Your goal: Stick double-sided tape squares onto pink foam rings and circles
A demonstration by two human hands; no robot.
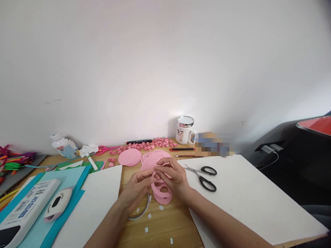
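My left hand [136,188] and my right hand [172,176] meet over the middle of the wooden desk [168,224]. Both pinch a pink paper spiral strip [162,191], whose coils hang down between them onto the desk. The fingers of both hands are curled on the strip's upper end. A roll of tape [141,212] lies under my left wrist. Behind the hands sit a stack of pink paper circles [130,157] and cut pink spirals [152,159]. A row of small pink rolled paper roses [147,144] lines the back.
Black-handled scissors [204,175] lie on a white sheet [245,199] at right. Another white sheet [95,199], blue paper [69,172], a white box [28,206] and a small device [57,204] are at left. A mug [184,130], pens [182,149], pink scissors [104,149] and a bottle [63,144] stand at the back.
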